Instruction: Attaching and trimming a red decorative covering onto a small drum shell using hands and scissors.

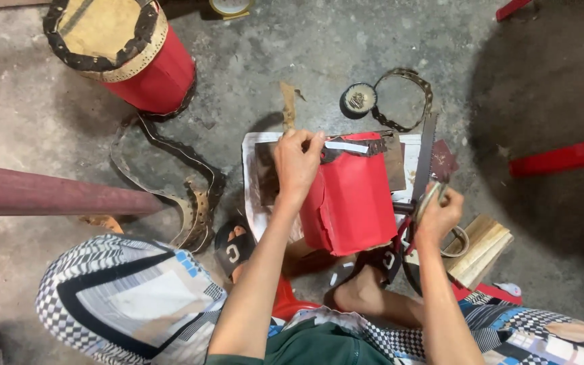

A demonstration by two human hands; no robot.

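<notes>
**Red drum shell steadied for edge work**

The small red drum shell (349, 203) lies tilted on a white board (251, 176), just above the sandalled feet, so its rim faces upward. The left hand (297, 162) pinches the dark studded strip (346, 150) against that rim, fingers pressed together. The right hand (437, 213) curls shut round a tool whose kind is unclear, beside a saw blade (427, 152). A finished red drum (126, 51) stands well apart.

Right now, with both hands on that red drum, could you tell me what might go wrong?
1. The saw lies teeth-up beside the right hand; a slip could cut it.
2. The left hand pinches the red drum at its top rim only, so it may tip.
3. Loose studded strips lie near the feet, a possible snag.
</notes>
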